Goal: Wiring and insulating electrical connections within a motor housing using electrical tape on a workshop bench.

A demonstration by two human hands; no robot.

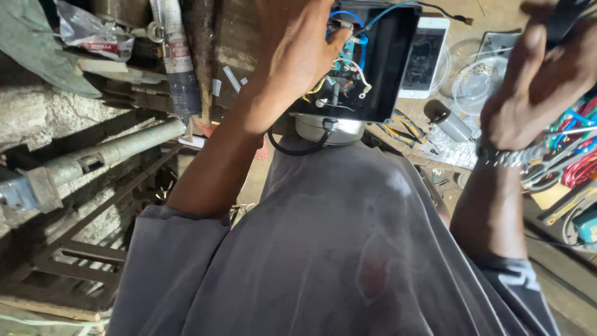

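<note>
A grey metal pipe [106, 152] is seen at far left, lying tilted over a rusty frame [74, 249]. Next to it, a dark cartridge tube [180, 68] is stood against the wall. The left hand [295, 50] is placed on the open black box [388, 62], its fingers [336, 37] curled together onto the box's upper left edge, over the coloured wires [345, 78] inside. The box is held on the lap, at the edge of the desk [454, 12], with a round silver part [326, 129] under it. A white phone [426, 56] is laid just beside the box, pliers [404, 130] below it. The right hand [538, 87], wearing a metal wristband [513, 155], is raised at far right, fingers closed around a dark object [563, 18] cut off by the frame; what it is cannot be told. Red and blue wires [578, 143] are piled behind it.
</note>
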